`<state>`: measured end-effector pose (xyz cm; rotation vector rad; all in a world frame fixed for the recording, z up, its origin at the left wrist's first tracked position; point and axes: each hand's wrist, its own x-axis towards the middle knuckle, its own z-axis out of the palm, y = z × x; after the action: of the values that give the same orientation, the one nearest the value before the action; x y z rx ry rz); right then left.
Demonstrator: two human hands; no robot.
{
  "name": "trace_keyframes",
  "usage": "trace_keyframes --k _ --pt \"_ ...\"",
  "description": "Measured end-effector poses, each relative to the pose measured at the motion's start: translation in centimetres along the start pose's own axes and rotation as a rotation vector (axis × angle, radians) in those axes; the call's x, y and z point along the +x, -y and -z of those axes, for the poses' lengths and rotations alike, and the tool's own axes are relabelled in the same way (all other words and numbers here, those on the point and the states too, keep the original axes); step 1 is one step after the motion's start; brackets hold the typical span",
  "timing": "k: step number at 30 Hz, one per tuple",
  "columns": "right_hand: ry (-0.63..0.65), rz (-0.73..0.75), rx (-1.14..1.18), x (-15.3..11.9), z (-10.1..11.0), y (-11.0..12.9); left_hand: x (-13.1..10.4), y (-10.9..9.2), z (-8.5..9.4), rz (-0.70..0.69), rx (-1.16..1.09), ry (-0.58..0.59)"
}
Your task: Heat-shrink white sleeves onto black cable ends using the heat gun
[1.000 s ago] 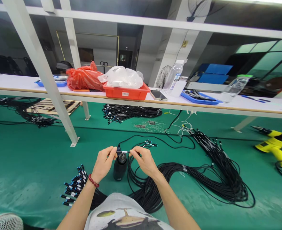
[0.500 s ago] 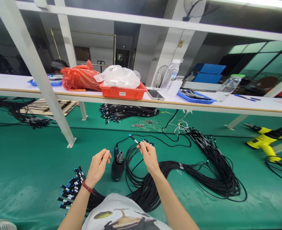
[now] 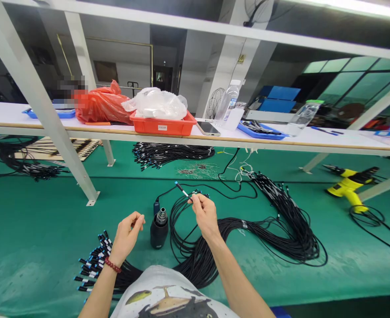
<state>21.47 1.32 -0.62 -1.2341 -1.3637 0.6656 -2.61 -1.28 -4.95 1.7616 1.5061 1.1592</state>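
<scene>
Pinched in my right hand [image 3: 204, 214] is a black cable [image 3: 182, 191] with a white label and a blue tip, pointing up and to the left. My left hand [image 3: 128, 234] hovers left of it with curled fingers and thumb together; whether anything small is between them is hidden. Between my hands a black heat gun [image 3: 159, 229] stands upright, its metal nozzle facing up. A thick bundle of black cables [image 3: 201, 260] curves across the green surface below my hands. Its blue-tipped ends [image 3: 93, 265] fan out beneath my left forearm.
A white shelf [image 3: 178, 138] crosses ahead, bearing a red tray [image 3: 163, 127], a phone [image 3: 208, 128] and a water bottle [image 3: 230, 104]. Under it lies another cable bundle [image 3: 171, 154]. A yellow heat gun [image 3: 350, 187] lies at right. A white post [image 3: 62, 141] stands at left.
The view has shifted slightly, so the scene sits further left. My right hand keeps its pinch on the cable, and my left hand stays curled beside the black heat gun.
</scene>
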Motion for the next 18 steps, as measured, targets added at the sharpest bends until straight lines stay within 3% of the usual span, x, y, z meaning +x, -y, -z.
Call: trace_keyframes --k 3,11,14,18 --pt "-0.029 -0.057 0.052 0.0 -0.1 -0.1 0.0 0.2 0.0 -0.001 0.001 -0.006" --pt "0.081 -0.239 0.370 -0.1 -0.5 -1.5 -0.3 1.2 -0.6 0.035 -0.031 0.030" --pt "0.068 -0.266 0.397 0.7 -0.4 -3.0 -0.5 1.6 -0.8 0.060 -0.045 0.047" --pt "-0.075 -0.281 0.323 3.1 0.9 -6.9 -1.0 3.0 -1.3 0.061 -0.040 0.073"
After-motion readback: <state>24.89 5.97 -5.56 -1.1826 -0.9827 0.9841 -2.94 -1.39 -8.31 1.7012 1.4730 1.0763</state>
